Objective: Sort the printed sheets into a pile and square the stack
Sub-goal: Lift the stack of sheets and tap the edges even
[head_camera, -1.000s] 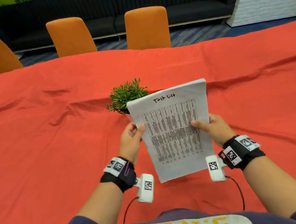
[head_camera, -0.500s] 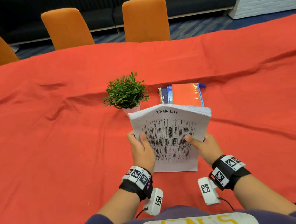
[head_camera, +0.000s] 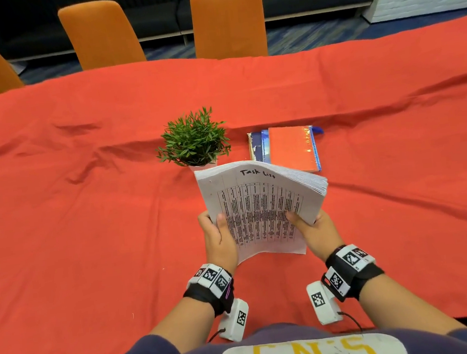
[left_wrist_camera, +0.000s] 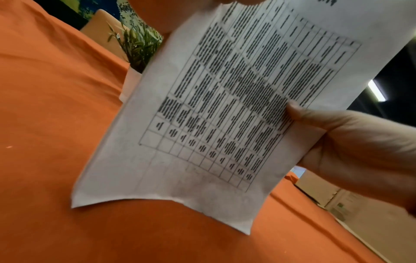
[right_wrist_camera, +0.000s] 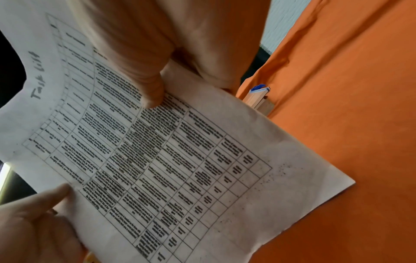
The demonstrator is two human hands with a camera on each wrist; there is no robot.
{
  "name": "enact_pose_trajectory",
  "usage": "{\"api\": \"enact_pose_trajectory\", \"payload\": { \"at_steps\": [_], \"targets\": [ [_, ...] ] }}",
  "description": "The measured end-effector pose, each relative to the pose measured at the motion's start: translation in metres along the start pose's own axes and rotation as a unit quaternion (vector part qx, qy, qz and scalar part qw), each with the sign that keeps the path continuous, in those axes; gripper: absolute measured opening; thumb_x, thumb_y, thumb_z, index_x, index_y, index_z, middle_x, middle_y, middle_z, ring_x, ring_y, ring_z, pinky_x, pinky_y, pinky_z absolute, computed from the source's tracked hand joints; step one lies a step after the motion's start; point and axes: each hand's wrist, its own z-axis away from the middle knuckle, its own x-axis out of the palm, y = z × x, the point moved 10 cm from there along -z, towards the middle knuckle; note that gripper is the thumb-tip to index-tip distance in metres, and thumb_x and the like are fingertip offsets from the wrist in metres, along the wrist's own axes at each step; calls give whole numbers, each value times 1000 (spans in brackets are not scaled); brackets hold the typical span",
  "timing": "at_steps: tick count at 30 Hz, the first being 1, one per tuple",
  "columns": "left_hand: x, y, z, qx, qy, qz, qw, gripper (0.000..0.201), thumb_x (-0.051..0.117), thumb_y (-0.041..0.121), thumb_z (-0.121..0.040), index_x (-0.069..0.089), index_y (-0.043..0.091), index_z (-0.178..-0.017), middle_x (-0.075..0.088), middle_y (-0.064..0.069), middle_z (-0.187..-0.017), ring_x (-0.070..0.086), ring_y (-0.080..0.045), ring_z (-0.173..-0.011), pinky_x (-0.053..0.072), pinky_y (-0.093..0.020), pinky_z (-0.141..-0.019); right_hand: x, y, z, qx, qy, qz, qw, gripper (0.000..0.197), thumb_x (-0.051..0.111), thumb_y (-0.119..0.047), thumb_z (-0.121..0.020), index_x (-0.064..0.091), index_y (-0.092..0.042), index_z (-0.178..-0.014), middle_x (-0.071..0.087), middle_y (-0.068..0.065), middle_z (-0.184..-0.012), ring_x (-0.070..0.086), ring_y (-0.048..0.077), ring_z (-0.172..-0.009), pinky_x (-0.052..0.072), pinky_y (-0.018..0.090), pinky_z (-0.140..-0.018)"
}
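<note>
A thick stack of printed sheets stands tilted away from me, its top sheet a table headed "Task list". Its lower edge is down at the red cloth, and the far top edge fans out to the right. My left hand grips the left side, thumb on the front. My right hand grips the right side, thumb pressed on the print. The left wrist view shows the sheets with the right hand on them. In the right wrist view the right thumb and left hand pinch the sheets.
A small potted plant stands just beyond the stack on the left. Notebooks with an orange cover lie beyond it on the right. The red cloth covers the whole table. Orange chairs line the far edge.
The stack has come down from in front of the plant to the cloth and tipped away from me. Both hands moved down and toward me with it, uncovering the notebooks.
</note>
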Motion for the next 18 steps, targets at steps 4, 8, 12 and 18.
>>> {"api": "enact_pose_trajectory", "payload": {
  "at_steps": [4,8,12,18],
  "targets": [
    [3,-6,0,6,-7,-30,1000,8,30,16,-102,36,11,-103,50,8,-85,49,-2,-76,39,-12,-66,0,0,-4,-1,3,14,1000,23,61,-9,-89,61,-28,-100,66,-16,-99,62,-16,-83,47,5,-71],
    [10,-1,-20,17,-4,-62,998,9,32,17,-102,38,10,-102,49,0,-85,45,-10,-71,36,-25,-65,-4,-5,-23,-9,10,53,999,22,63,-14,-89,61,-23,-109,66,-17,-101,61,-15,-88,47,6,-77],
    [22,-16,-44,-45,-39,-96,994,13,33,19,-102,40,9,-103,50,-7,-92,45,-18,-77,36,-30,-68,-16,15,-47,61,21,38,997,28,64,-17,-88,61,-16,-116,70,-4,-105,67,11,-96,52,30,-85],
    [36,-100,-30,-262,-125,-162,943,41,30,23,-102,30,-2,-134,46,-4,-104,48,-19,-91,36,-31,-85,-27,85,-44,205,38,100,973,10,54,-16,-93,61,-12,-98,69,12,-102,67,31,-92,55,44,-82]
  ]
}}
